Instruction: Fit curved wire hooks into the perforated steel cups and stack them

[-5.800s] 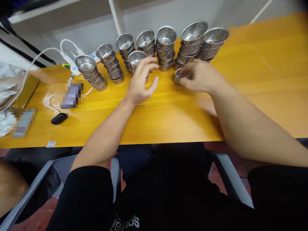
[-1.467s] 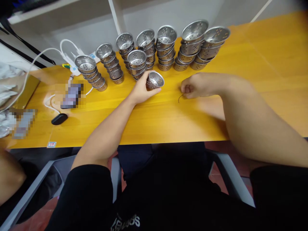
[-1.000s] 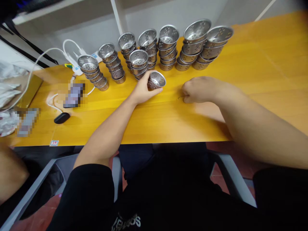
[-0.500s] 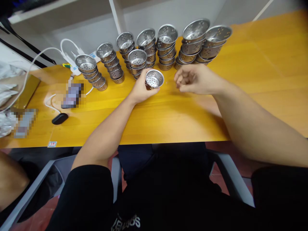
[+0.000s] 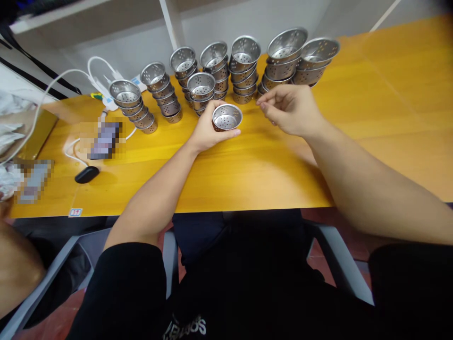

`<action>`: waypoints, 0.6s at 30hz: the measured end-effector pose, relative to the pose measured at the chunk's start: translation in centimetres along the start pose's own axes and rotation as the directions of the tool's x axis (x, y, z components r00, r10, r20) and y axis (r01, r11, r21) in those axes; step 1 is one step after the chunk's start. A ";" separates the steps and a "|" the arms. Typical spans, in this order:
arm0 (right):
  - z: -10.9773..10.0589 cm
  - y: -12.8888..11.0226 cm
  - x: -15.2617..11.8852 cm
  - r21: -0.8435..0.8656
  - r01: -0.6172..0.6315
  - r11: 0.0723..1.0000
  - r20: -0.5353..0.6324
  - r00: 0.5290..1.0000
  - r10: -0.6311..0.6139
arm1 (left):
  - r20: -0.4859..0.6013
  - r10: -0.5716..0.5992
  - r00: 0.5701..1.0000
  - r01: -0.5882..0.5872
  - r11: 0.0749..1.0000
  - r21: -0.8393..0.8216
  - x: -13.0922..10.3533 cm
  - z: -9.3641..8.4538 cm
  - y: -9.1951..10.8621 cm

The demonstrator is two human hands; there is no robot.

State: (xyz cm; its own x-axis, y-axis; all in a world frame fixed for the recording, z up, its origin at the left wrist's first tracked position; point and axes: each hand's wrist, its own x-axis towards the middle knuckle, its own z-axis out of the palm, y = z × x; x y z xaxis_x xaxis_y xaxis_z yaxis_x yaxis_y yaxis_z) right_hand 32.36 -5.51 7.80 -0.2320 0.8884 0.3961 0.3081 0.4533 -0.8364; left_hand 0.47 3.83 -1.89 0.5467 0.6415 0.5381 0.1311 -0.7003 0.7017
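Observation:
My left hand (image 5: pixel 207 130) is wrapped round a small perforated steel cup (image 5: pixel 227 117), whose open mouth faces up toward me. The thumb lies along the near side of the cup. To the right of it, my right hand (image 5: pixel 290 111) hovers over the table with the fingers curled and thumb and forefinger tips drawn close together. I see nothing between those fingers. Just behind the held cup stands a short stack of like cups (image 5: pixel 201 87). Behind my right hand rises a stack of larger perforated cups (image 5: pixel 285 68), its lower part partly hidden by the hand.
More cup stacks (image 5: pixel 129 94) line the back of the yellow table (image 5: pixel 385 118). At left lie a phone (image 5: pixel 105 140), white cables, a black mouse-shaped object (image 5: pixel 87 174) and a blurred grey device (image 5: pixel 36 181). Another person's arm (image 5: pixel 17 269) shows at the lower left.
My right hand has shifted slightly and turned, its forefinger and thumb now reaching out further to the left. The cup in my left hand has barely moved, tilting a little.

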 end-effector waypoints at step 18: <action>0.7 -1.1 -0.6 -0.145 -0.070 0.987 -0.036 0.997 0.065 | -0.138 -0.017 0.990 0.023 0.999 0.039 0.6 1.1 -1.0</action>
State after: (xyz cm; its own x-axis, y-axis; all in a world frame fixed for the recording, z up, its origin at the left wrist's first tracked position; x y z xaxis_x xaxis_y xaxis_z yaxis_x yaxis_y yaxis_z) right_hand 31.55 -6.62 8.26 -0.1778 0.9182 0.3539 0.4539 0.3956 -0.7984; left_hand 1.60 4.55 -2.77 0.4251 0.6904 0.5854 0.1760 -0.6974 0.6947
